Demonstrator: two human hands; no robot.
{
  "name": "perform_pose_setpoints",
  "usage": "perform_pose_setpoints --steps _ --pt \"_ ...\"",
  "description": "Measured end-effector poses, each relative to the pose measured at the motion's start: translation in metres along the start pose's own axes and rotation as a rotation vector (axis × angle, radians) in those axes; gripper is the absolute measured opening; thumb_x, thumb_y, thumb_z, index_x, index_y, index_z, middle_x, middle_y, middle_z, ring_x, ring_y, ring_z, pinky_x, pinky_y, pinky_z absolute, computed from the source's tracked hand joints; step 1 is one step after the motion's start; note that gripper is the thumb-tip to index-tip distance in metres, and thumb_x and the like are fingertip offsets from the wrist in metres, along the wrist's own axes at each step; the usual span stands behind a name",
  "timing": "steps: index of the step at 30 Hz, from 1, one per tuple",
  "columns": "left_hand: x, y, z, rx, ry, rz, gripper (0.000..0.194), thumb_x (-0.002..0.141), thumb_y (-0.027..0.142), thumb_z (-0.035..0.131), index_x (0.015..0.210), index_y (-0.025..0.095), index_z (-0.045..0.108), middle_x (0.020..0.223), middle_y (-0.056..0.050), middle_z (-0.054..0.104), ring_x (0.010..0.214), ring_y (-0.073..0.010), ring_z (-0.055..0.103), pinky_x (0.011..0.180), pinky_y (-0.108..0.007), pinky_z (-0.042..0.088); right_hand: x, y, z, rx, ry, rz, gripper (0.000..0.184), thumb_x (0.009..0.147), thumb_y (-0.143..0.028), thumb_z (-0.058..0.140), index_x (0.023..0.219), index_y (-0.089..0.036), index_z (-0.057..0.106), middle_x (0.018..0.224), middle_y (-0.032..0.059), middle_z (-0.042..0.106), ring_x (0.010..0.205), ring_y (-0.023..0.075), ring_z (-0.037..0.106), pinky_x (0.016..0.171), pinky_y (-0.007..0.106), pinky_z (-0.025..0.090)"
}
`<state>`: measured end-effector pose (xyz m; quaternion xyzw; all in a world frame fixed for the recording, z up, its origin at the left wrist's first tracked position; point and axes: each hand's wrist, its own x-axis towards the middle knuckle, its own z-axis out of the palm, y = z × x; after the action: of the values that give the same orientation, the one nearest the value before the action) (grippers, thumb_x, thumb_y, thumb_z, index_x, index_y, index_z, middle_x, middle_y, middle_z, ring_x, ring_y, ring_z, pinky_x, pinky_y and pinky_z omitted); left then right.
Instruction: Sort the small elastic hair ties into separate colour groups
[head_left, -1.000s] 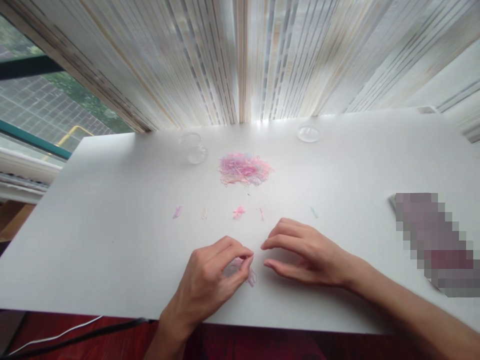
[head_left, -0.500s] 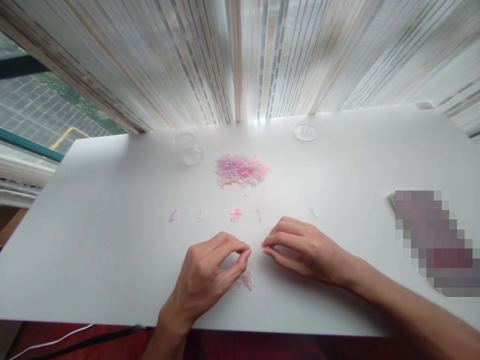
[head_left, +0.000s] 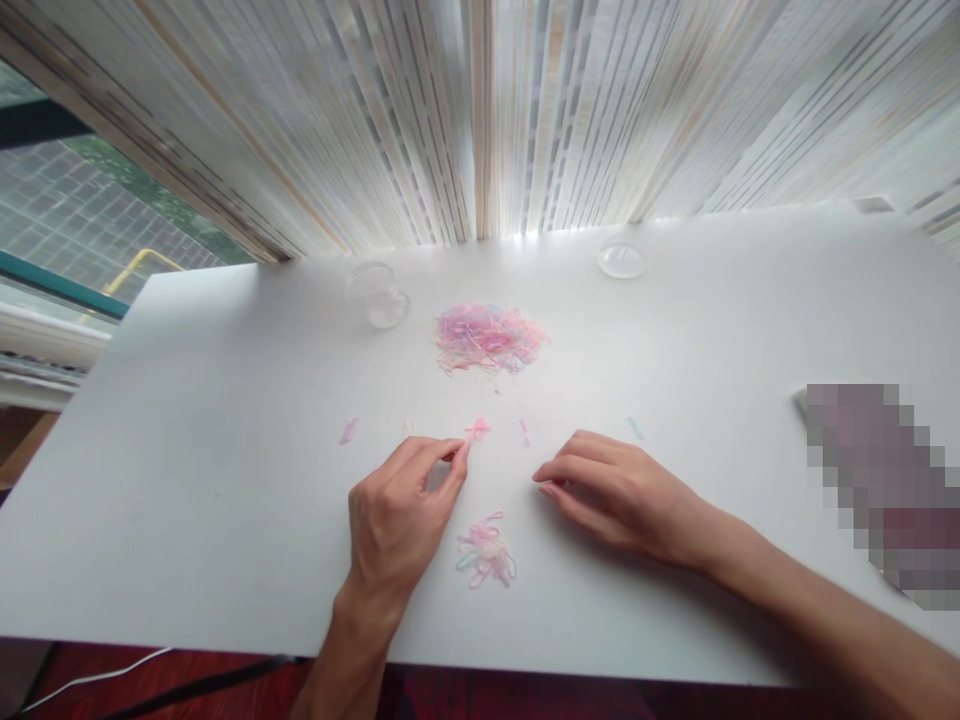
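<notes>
My left hand (head_left: 405, 510) is closed in a pinch, its fingertips at the near edge of a small group of pink rubber bands (head_left: 478, 428). A pink sliver of rubber band shows at the tips, partly hidden by the fingers. To the right, my right hand (head_left: 619, 495) rests over the table with thumb and forefinger drawn together, nothing visible between them. A loose pile of pastel rubber bands (head_left: 487, 552) lies between the hands, near me. In the same row as the pink group are a purple band (head_left: 349, 431), a pale yellowish one (head_left: 408, 427), a pink one (head_left: 525, 432) and a light blue one (head_left: 636, 428).
A larger heap of mixed pastel rubber bands (head_left: 491, 338) lies farther back on the white table (head_left: 187, 430). Clear round containers (head_left: 371, 283) stand back left, a clear round dish (head_left: 622, 260) back right. A pixelated object (head_left: 877, 480) lies at the right. Striped curtains (head_left: 480, 120) hang behind.
My left hand has moved away from me and left, from above the near pile to the pink group, uncovering the pile. My right hand stays nearly in place.
</notes>
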<state>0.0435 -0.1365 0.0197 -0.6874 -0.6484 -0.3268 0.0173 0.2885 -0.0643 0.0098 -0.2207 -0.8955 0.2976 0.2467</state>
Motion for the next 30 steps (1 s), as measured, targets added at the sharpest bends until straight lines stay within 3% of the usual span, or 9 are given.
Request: perform_pose_setpoints --steps 10,14,24,30 --pt "0.003 0.045 0.030 0.066 -0.059 -0.075 0.009 0.091 0.016 0.077 0.086 0.024 0.079 0.082 0.005 0.080 0.065 -0.0137 0.071 0.057 -0.027 0.041 -0.002 0.005 -0.008 -0.111 0.041 0.100 0.018 0.104 -0.016 0.053 0.104 -0.016 0.071 0.084 0.0054 0.068 0.074 0.0179 0.063 0.067 0.030 0.049" --pt "0.004 0.047 0.035 0.050 -0.085 -0.091 0.008 0.092 0.018 0.075 0.089 0.024 0.079 0.085 0.004 0.081 0.069 -0.0142 0.072 0.059 -0.026 0.042 -0.002 0.005 -0.009 -0.111 0.033 0.104 0.018 0.104 -0.016 0.052 0.103 -0.017 0.070 0.084 0.0052 0.068 0.075 0.0184 0.064 0.068 0.031 0.049" --pt "0.004 0.045 0.033 0.050 -0.150 -0.119 0.012 0.086 0.021 0.082 0.098 0.024 0.080 0.086 0.005 0.079 0.055 -0.0100 0.059 0.058 -0.025 0.042 -0.002 0.006 -0.009 -0.106 0.018 0.115 0.017 0.104 -0.018 0.053 0.103 -0.017 0.070 0.085 0.0055 0.069 0.077 0.0190 0.065 0.070 0.031 0.050" --pt "0.007 0.047 0.038 0.073 -0.151 -0.086 0.017 0.091 0.021 0.078 0.107 0.025 0.080 0.078 0.005 0.075 0.059 -0.0117 0.063 0.055 -0.025 0.040 -0.003 0.006 -0.010 -0.106 0.025 0.111 0.019 0.104 -0.018 0.051 0.104 -0.017 0.070 0.084 0.0056 0.069 0.075 0.0187 0.065 0.069 0.031 0.050"
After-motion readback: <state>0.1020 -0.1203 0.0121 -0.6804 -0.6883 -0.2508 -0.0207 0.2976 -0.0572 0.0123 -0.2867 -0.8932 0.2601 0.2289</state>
